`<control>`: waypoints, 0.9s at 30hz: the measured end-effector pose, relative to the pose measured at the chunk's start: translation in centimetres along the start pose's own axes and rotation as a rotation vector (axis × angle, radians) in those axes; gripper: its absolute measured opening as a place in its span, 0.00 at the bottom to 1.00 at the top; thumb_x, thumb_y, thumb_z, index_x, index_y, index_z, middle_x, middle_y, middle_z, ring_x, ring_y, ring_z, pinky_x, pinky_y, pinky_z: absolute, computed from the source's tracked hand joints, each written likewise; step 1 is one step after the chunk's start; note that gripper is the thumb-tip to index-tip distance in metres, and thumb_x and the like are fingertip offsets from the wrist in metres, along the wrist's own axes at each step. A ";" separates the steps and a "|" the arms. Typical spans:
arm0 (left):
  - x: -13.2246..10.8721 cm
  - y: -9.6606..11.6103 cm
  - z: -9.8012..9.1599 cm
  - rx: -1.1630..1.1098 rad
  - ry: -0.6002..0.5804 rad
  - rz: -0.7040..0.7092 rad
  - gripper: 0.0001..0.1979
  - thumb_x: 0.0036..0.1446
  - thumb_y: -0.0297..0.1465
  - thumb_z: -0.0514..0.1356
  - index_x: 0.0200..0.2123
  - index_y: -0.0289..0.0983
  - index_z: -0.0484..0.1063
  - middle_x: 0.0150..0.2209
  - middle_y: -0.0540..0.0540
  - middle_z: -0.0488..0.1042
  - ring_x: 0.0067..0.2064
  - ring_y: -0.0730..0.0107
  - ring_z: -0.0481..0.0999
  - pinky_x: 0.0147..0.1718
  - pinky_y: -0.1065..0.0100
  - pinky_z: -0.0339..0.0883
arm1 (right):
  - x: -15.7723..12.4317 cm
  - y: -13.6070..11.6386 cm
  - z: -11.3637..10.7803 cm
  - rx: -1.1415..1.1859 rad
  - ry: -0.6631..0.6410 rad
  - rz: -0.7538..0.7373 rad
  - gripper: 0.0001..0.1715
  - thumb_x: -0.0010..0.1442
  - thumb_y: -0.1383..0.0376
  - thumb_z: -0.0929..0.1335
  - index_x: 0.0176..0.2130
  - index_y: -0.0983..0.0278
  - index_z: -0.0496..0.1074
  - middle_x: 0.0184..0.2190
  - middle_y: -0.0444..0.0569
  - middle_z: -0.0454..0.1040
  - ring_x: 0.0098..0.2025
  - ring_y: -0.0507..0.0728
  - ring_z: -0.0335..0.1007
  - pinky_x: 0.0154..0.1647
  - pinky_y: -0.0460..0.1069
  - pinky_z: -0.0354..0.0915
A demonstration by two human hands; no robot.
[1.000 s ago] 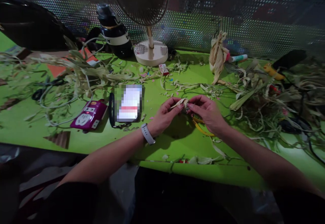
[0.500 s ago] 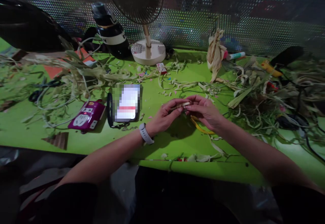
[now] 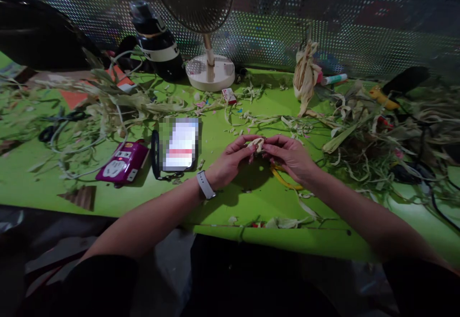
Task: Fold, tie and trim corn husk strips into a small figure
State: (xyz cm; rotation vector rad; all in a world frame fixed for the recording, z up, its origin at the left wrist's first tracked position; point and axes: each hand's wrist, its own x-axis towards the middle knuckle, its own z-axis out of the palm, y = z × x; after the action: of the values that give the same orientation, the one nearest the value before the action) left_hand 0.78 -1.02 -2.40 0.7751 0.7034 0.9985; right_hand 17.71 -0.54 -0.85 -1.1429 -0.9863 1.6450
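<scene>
Between my two hands, just above the green table, is a small twisted piece of pale dried corn husk. My left hand, with a light watch band at the wrist, pinches its left side between thumb and fingers. The right side is pinched by my right hand, whose fingertips partly hide it. Under the right hand lies a yellow curved thing, partly covered. A wrapped corn-husk figure stands upright farther back.
A phone and a purple power strip with a white cable lie left. Behind them stand a black bottle and a fan. Heaps of husk strips spread right, near a yellow-handled tool. A perforated metal panel borders the back.
The husk piece has turned between my fingers; it was a thin, flat strip and now shows a looped, folded shape. My hands have stayed in nearly the same place.
</scene>
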 end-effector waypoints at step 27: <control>-0.3 -0.3 -0.2 0.192 -0.061 0.148 0.12 0.53 0.35 0.66 0.43 0.41 0.77 0.42 0.48 0.78 0.37 0.74 0.72 0.38 0.71 0.66 | -0.5 0.4 0.5 0.014 0.012 -0.016 0.13 0.41 0.63 0.78 0.28 0.61 0.75 0.25 0.41 0.76 0.26 0.49 0.70 0.28 0.45 0.65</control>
State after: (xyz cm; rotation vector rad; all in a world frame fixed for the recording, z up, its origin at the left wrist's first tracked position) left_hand 0.60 -1.38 -2.74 1.0335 0.7029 1.0460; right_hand 17.29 -1.14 -0.95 -1.1322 -0.9720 1.6283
